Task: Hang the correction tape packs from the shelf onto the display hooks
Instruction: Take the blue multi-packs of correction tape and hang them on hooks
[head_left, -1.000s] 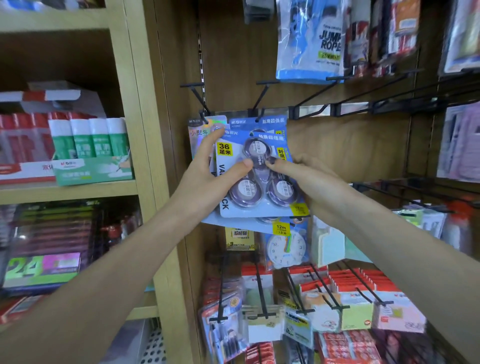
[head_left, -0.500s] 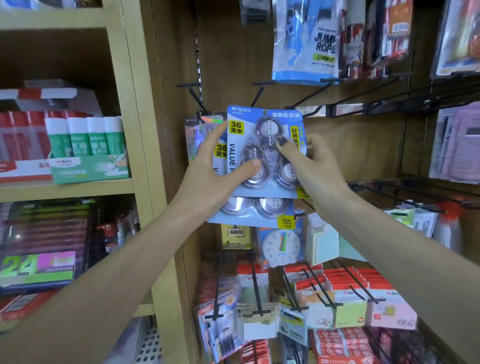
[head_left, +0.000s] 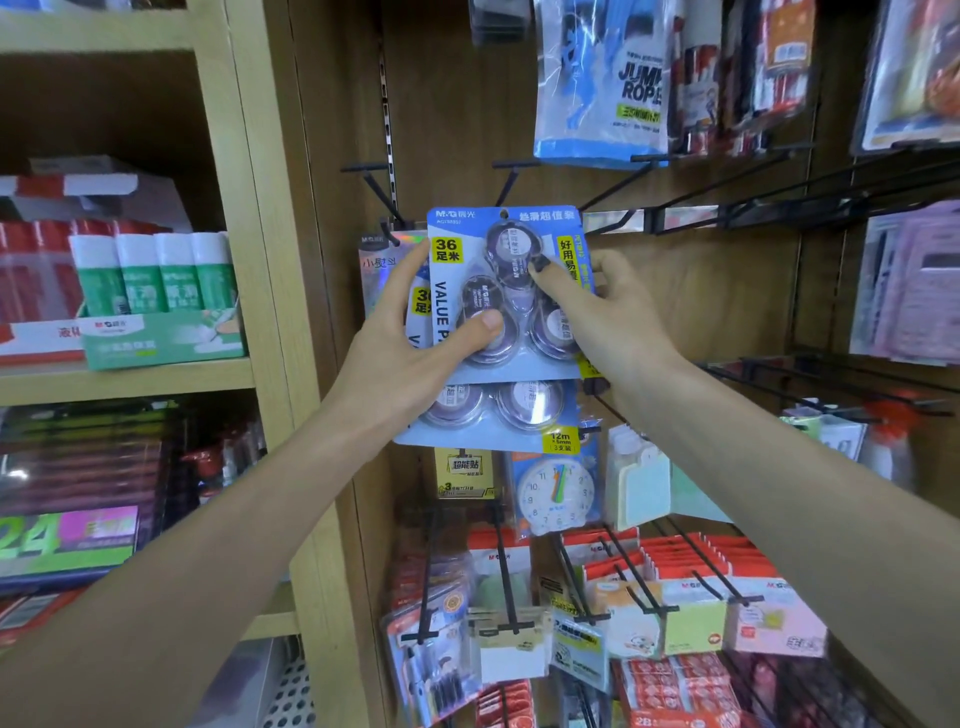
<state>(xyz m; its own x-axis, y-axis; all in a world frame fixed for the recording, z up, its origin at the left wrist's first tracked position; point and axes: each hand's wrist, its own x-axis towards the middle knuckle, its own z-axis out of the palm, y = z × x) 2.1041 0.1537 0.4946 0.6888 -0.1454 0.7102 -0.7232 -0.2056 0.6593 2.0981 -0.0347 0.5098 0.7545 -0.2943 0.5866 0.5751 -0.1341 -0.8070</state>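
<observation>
A blue correction tape pack (head_left: 457, 306) with three round tapes is held up against the wooden display wall. My left hand (head_left: 400, 348) grips its left side, thumb on a lower tape blister. My right hand (head_left: 608, 317) pinches its right side, thumb on the top blister. The pack's hang hole sits just below the tip of a black display hook (head_left: 506, 182). Behind it a second blue pack (head_left: 519, 415) hangs lower, its bottom two tapes showing. Another hook (head_left: 376, 192) to the left carries a silvery pack (head_left: 382, 260).
A wooden shelf unit (head_left: 260, 208) stands at the left with green glue sticks (head_left: 156, 275) in a box. Jump rope packs (head_left: 613, 78) hang above. Empty black hooks (head_left: 727, 202) jut out at right. Sticky notes (head_left: 691, 613) and a clock toy (head_left: 558, 493) hang below.
Both hands have lifted the front pack upward, from level with the hanging pack to just under the hook's tip. The view has also shifted slightly.
</observation>
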